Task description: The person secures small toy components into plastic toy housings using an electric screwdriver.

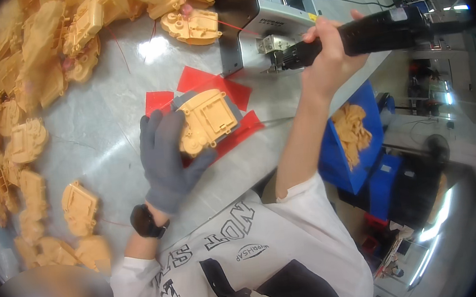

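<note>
Left hand, gloved in grey: thumb and fingers apart, set against the left and near edges of the orange housing; from my remote post I cannot tell how firmly it grips. Right hand, bare: clamped around the black electric screwdriver.

Listed by decreasing size, I observe the grey table, then the heap of orange parts along its far and left sides. A blue bin stands to the right. The box-shaped machine occupies the far right. The screwdriver lies nearly level, long axis left to right, tip pointing left at the machine's metal block; I cannot confirm contact. The housing sits mid-table on a grey block, recessed face up, straight end facing right; its long axis appears to run near-left to far-right. Red sheets surround the block.
</note>
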{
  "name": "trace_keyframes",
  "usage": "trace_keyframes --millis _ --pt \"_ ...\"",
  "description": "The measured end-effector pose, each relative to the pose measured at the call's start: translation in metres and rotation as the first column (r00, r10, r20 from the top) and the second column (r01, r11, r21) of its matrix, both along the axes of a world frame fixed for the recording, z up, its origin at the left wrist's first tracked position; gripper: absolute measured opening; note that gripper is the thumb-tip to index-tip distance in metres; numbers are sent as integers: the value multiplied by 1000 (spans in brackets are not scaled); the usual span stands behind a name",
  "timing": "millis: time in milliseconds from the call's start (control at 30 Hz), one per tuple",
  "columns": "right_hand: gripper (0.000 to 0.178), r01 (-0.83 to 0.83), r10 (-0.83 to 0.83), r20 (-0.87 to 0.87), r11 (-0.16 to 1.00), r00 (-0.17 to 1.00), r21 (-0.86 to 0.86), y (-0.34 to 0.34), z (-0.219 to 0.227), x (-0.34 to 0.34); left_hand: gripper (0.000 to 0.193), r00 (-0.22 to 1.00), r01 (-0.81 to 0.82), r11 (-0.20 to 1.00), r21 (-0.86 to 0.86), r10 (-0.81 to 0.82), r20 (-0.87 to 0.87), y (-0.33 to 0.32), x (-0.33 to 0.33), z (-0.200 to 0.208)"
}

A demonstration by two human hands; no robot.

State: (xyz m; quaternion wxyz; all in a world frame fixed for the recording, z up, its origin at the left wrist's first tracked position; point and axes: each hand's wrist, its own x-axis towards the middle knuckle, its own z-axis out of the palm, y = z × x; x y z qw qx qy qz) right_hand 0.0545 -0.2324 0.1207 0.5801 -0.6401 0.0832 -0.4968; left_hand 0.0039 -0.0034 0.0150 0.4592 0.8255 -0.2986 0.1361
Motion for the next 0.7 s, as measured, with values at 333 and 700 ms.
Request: trace_keyframes --millis 333,700 --pt "68 -390 379 116 916 918 92 74 1 -81 73 955 58 998 10 -52 -291 8 2 11" --pt "59 -313 310 -94 950 946 -15 97 -9 -66 73 957 103 994 -47 -112 -268 16 2 1"
